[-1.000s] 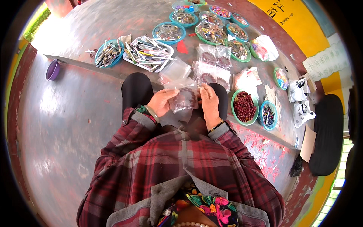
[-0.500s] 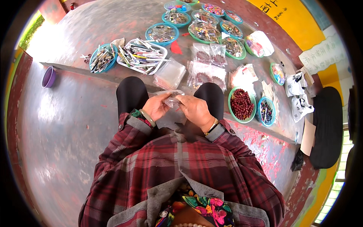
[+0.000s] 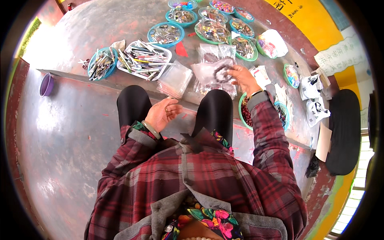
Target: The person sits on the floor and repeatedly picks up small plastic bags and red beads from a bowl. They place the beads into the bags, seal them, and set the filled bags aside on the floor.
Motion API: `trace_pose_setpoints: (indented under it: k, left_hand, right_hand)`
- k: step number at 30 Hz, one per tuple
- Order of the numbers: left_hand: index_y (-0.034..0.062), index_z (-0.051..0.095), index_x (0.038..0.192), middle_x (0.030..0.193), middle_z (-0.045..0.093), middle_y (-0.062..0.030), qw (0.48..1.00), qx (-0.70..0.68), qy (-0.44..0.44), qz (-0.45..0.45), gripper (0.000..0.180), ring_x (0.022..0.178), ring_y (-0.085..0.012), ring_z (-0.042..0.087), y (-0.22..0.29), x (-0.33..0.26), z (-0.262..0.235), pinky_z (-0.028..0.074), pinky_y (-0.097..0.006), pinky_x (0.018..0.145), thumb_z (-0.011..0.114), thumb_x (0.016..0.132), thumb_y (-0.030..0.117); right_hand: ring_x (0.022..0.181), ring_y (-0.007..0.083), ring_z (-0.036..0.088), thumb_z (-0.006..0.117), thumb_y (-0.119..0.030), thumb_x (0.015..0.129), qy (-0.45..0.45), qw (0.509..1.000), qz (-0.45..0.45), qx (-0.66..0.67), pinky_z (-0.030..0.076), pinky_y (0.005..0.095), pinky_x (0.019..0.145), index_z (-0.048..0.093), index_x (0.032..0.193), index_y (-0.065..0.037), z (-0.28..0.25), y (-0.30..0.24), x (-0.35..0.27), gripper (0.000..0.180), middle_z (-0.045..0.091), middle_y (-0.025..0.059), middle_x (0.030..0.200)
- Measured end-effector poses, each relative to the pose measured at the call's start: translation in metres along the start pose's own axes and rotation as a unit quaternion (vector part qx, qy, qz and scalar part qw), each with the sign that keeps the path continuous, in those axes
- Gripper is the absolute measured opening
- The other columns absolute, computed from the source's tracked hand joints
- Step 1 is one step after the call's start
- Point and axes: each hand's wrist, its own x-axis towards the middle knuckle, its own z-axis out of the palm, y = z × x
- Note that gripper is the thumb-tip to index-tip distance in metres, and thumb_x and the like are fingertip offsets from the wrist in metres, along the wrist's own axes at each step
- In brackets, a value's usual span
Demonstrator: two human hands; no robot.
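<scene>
My right hand (image 3: 245, 79) reaches forward past my right knee, its fingers closed on the edge of a clear plastic bag (image 3: 205, 72). A dark beaded bracelet (image 3: 216, 75) shows as a ring at that bag's right end, near my fingertips. The bag is over a group of other clear bags (image 3: 228, 51) with dark bracelets in them. Above my lap, beside my left knee, my left hand (image 3: 162, 114) is empty, its fingers loosely bent and apart. Just beyond it lies a stack of flat clear bags (image 3: 175, 81).
Left of the stack are a white tray (image 3: 135, 74) and a blue basket (image 3: 115, 69), both full of pens. My right sleeve partly covers a green basket of dark red beads (image 3: 245, 115) and a blue basket (image 3: 286, 114). Several baskets of trinkets (image 3: 165, 34) stand farther back.
Both hands held the clear bag together over my lap. My left hand has let go, and my right hand has carried the bag forward and right to the bagged bracelets.
</scene>
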Motion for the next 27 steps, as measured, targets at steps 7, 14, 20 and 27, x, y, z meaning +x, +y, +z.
trace_pose_setpoints:
  k: [7, 14, 20, 27]
  left_hand:
    - [0.0004, 0.056, 0.108, 0.092, 0.065, -0.0098, 0.999, 0.033, 0.033, -0.014, 0.033, 0.083, -0.0176, 0.062, 0.000, 0.010, 0.008, 0.048, -0.025, 0.070, 0.044, 0.094, 0.028]
    - [0.0012, 0.056, 0.107, 0.092, 0.065, -0.0105, 0.997, 0.061, 0.050, -0.026, 0.031, 0.081, -0.0175, 0.063, 0.000, 0.014, 0.014, 0.048, -0.025, 0.070, 0.043, 0.094, 0.027]
    - [0.0014, 0.056, 0.106, 0.092, 0.065, -0.0108, 0.996, 0.073, 0.043, -0.038, 0.031, 0.081, -0.0173, 0.063, -0.002, 0.020, 0.013, 0.048, -0.025, 0.070, 0.043, 0.094, 0.027]
    - [0.0014, 0.056, 0.107, 0.093, 0.065, -0.0106, 0.996, 0.074, 0.033, -0.032, 0.032, 0.082, -0.0171, 0.063, -0.004, 0.021, 0.012, 0.048, -0.025, 0.070, 0.043, 0.094, 0.027]
  right_hand:
    - [0.066, 0.0184, 0.061, 0.059, -0.021, 0.082, 0.278, 0.921, -0.092, -0.256, 0.048, 0.0344, 0.064, 0.063, 0.103, -0.007, -0.065, 0.026, 0.068, 0.026, 0.066, 0.0033, 0.086]
    - [0.078, 0.0335, 0.061, 0.055, -0.017, 0.082, 0.304, 0.796, -0.140, -0.504, 0.048, 0.0407, 0.069, 0.058, 0.098, -0.008, -0.028, 0.136, 0.081, 0.019, 0.063, 0.0152, 0.080]
    - [0.099, 0.0320, 0.057, 0.052, -0.014, 0.081, 0.260, 0.828, -0.098, -0.487, 0.044, 0.0404, 0.086, 0.061, 0.103, -0.005, -0.013, 0.201, 0.071, 0.026, 0.061, 0.0166, 0.103]
    - [0.114, 0.0314, 0.048, 0.049, -0.011, 0.079, 0.214, 0.779, -0.152, -0.569, 0.039, 0.0372, 0.095, 0.059, 0.108, -0.005, -0.020, 0.206, 0.065, 0.031, 0.055, 0.0161, 0.117]
